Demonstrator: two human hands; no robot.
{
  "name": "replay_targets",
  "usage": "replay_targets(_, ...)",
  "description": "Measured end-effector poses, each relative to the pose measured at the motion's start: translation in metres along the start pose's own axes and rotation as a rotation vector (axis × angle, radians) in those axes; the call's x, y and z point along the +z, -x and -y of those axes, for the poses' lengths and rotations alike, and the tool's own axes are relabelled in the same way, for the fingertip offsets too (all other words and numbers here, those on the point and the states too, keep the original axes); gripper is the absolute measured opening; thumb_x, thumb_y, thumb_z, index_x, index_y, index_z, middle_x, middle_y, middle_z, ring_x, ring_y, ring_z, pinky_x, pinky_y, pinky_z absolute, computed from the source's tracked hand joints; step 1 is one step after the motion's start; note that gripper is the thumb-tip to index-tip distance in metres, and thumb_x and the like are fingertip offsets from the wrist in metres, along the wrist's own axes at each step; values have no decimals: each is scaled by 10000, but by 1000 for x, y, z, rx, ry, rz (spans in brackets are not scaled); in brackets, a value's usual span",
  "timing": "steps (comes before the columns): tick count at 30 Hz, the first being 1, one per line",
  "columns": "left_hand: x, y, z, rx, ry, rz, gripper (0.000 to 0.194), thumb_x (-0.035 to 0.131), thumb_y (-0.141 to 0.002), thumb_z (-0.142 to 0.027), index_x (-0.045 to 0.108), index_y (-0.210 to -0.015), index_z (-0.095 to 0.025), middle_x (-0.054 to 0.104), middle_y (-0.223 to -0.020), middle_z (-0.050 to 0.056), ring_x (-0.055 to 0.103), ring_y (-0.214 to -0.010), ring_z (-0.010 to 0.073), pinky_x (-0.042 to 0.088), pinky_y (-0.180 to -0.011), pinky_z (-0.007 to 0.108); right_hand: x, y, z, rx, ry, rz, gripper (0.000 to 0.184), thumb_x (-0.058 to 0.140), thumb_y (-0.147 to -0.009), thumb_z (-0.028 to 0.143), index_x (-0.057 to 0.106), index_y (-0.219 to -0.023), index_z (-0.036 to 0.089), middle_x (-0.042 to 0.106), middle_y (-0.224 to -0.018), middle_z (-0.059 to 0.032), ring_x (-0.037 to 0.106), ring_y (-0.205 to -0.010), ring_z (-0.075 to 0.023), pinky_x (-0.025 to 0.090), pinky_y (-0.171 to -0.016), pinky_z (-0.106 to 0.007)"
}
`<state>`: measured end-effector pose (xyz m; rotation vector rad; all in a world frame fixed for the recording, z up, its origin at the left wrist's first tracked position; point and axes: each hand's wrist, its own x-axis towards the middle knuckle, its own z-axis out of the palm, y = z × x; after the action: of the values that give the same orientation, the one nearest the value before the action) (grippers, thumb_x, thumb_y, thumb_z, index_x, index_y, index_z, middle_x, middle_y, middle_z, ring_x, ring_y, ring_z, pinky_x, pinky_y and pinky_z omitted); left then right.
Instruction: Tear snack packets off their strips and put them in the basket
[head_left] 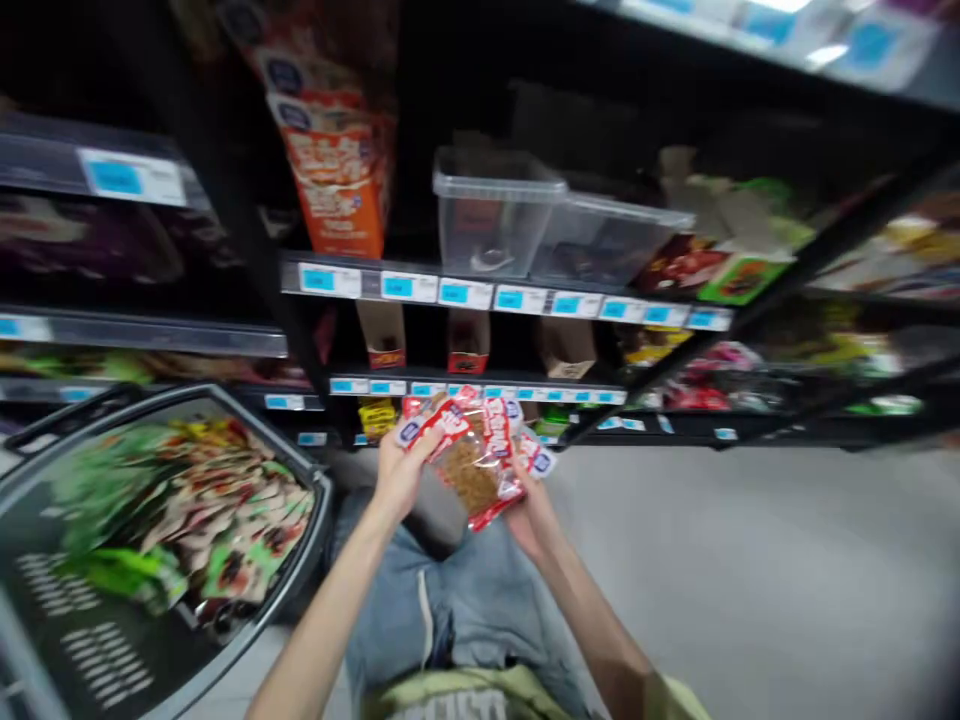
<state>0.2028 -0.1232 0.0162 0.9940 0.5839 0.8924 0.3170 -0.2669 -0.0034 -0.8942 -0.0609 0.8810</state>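
Both my hands hold a bunch of red-and-white snack packets (474, 446) with brownish contents, in front of my knees. My left hand (399, 468) grips the packets at their left edge, fingers wrapped round them. My right hand (529, 510) supports them from below on the right, fingers closed on the lower edge. The packets are just in front of the lowest shelf (480, 388) of a black store rack. The picture is smeared by motion.
A grey shopping basket (304, 560) at my left holds several green and red packets. The black rack has blue price labels, an orange carton (341, 175), two clear plastic tubs (495, 210) and brown cardboard boxes (382, 335). Grey floor lies to the right.
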Motion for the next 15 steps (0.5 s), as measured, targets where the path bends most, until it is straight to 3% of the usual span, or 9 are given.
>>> replay_targets(7, 6, -14, 2, -75, 282, -136, 394, 862, -590, -221, 680, -934, -163, 728, -919, 32, 686, -815, 152, 516, -820, 276, -1, -6, -16, -31, -28, -30, 330, 773, -771, 329, 681, -1074, 234, 695, -1105, -10, 657, -1026, -201, 574, -866, -335)
replay_targets(11, -5, -18, 5, -141, 305, -196, 369, 864, -588, -269, 680, -888, -157, 731, -862, 20, 686, -766, 145, 501, -810, 277, -5, -9, -15, -36, -35, -99, 285, 783, -755, 318, 685, -1013, 246, 698, -1086, -2, 645, -1047, -217, 576, -862, -403)
replay_targets(15, -12, -19, 9, -205, 284, -267, 372, 844, -623, -298, 673, -928, -168, 731, -864, 24, 683, -744, 149, 505, -779, 291, -10, -13, -14, 12, -15, -128, 364, 804, -721, 323, 675, -1047, 228, 696, -1095, -23, 661, -1003, -226, 590, -812, -385)
